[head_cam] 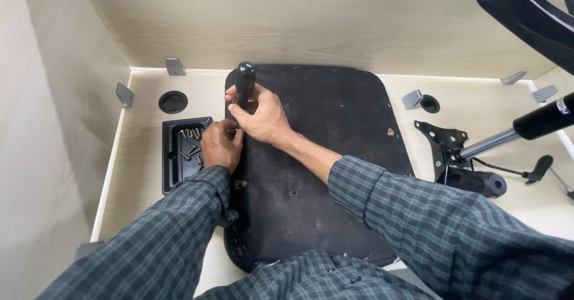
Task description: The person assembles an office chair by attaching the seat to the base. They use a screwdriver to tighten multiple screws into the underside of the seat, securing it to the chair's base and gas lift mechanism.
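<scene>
A black chair seat pad [326, 156] lies upside down on the light wooden desk [143, 156]. My right hand [260, 117] grips a screwdriver with a black handle [244, 78], held upright at the pad's left edge. My left hand [220, 144] is closed just below it, fingers pinched against the tool's lower end; whatever it pinches is hidden. Left of both hands sits a black tray [173, 168] holding several metal screws [190, 150].
A black metal chair mechanism [445, 144] with a gas cylinder [532, 123] and lever lies at the right. A black chair part [526, 13] hangs at the top right. Cable holes [173, 101] and grey brackets [174, 66] line the desk's walls.
</scene>
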